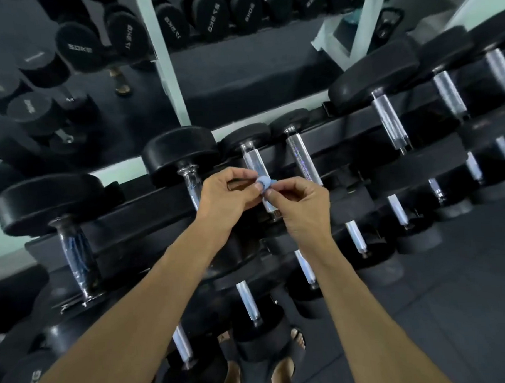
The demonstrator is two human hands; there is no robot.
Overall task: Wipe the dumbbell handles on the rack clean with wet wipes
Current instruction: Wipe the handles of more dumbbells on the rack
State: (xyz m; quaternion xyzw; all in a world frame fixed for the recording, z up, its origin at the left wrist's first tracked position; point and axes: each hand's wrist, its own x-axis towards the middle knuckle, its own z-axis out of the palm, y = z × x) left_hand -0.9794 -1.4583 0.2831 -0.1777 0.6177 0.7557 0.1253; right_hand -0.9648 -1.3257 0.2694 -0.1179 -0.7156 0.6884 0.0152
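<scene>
A small bunched pale-blue wet wipe (264, 184) is pinched between both hands above the top tier of the black dumbbell rack (148, 213). My left hand (228, 192) holds its left side with thumb and fingertips. My right hand (301, 206) pinches its right side. Directly behind the wipe runs a chrome dumbbell handle (254, 165), partly hidden by my fingers. More chrome handles lie to either side: one left (191, 182), one right (303, 157).
Black round-headed dumbbells fill the tiers, with several more handles at far right (391, 121) and lower down (249, 303). A mirror (95, 53) behind the rack reflects other dumbbells. Dark rubber floor (452, 298) lies to the right. My sandalled feet (282, 369) stand below the rack.
</scene>
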